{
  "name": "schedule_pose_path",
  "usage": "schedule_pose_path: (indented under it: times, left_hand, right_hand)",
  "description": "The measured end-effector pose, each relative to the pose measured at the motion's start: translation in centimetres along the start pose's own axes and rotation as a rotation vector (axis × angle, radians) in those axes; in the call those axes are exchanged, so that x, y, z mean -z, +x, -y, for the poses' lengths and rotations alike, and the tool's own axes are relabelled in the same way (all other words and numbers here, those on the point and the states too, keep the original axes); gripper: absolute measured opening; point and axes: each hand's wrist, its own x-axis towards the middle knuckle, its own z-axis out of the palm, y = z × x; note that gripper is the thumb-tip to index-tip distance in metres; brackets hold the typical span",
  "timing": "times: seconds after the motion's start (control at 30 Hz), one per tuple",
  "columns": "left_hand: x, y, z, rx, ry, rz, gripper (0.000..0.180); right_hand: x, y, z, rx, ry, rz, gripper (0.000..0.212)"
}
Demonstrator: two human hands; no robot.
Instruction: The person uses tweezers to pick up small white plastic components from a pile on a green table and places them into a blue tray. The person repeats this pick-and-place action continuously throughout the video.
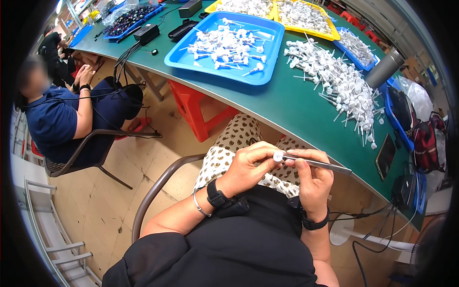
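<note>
Landmark: the blue rectangular plastic tray (271, 40) with rounded corners, bearing white stemmed pieces, on the green tabletop (299, 112). The hands are on the tray's near side, above the person's lap. The left hand (245, 168) pinches a small white round-headed piece (278, 156) between thumb and fingers; its round face is turned up toward the camera. The direction of its stem cannot be told. The right hand (313, 179) pinches a slim, flat, silver metal tool (332, 166) between thumb and fingers. The tool's long axis runs crosswise, one end at the white piece, the other pointing to the person's right and slightly back toward the body. A loose heap of white stemmed pieces (342, 86) lies right of the tray.
</note>
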Motion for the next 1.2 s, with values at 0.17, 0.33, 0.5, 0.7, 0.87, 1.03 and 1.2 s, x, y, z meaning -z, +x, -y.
schedule_pose_path:
  times: [0.17,0.33,0.5,0.7,0.87,1.03,1.2]
  left_hand:
    - [-0.1,-0.1,0.0,0.019,-0.083,-0.003,0.015]
    - [-0.2,-0.1,-0.3,0.041,-0.106,-0.007,0.016]
    - [0.0,-0.2,-0.1,0.030,-0.082,0.010,0.013]
    - [-0.1,-0.1,-0.1,0.031,-0.051,0.007,0.013]
    - [0.9,0.9,-1.2,-0.193,0.327,-0.009,0.014]
    - [6.7,8.0,-5.0,-0.503,0.567,-0.226,0.017]
    - [14.2,15.8,-6.2,-0.433,1.288,-0.433,0.037]
  right_hand:
    - [0.2,0.0,-0.7,-0.063,0.114,-0.010,0.016]
    - [0.2,0.1,-0.7,-0.166,0.204,-0.040,0.015]
    - [0.2,0.2,-0.7,-0.230,0.234,-0.055,0.014]
    - [0.2,0.2,-0.9,-0.300,0.291,-0.091,0.014]
    - [1.3,0.5,-0.6,-0.188,0.260,-0.175,0.015]
    - [3.9,1.0,0.3,-0.057,0.279,-0.344,0.016]
    - [6.3,1.4,1.8,0.037,0.219,-0.441,0.016]
